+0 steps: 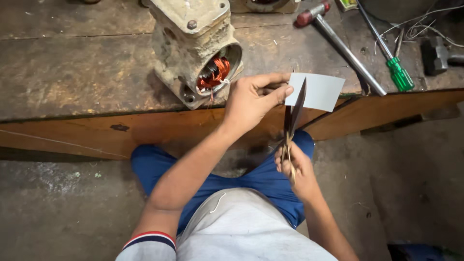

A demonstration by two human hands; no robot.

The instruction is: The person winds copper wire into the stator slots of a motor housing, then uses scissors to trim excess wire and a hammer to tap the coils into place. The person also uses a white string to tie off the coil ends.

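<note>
The worn wooden tabletop (72, 72) carries a grimy copper-wound motor housing (195, 48). Right of that housing, the left hand (251, 99) pinches a pale grey paper sheet (319, 91); the right hand (296, 170) grips dark-bladed scissors (292, 118). Blades near the thumb risk a nick.

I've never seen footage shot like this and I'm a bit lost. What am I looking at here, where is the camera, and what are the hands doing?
There is one picture, taken by a camera worn on a person's head, looking down at their own arms and lap. No machine is working here, only two bare hands. The left hand pinches a pale sheet of card by its edge. The right hand grips a pair of scissors, whose blades reach up to the card. In front of the person is a worn wooden workbench. On it lie an old motor housing with copper windings visible inside, a green-handled screwdriver, a long metal tool with a red end and a hammer.
</note>
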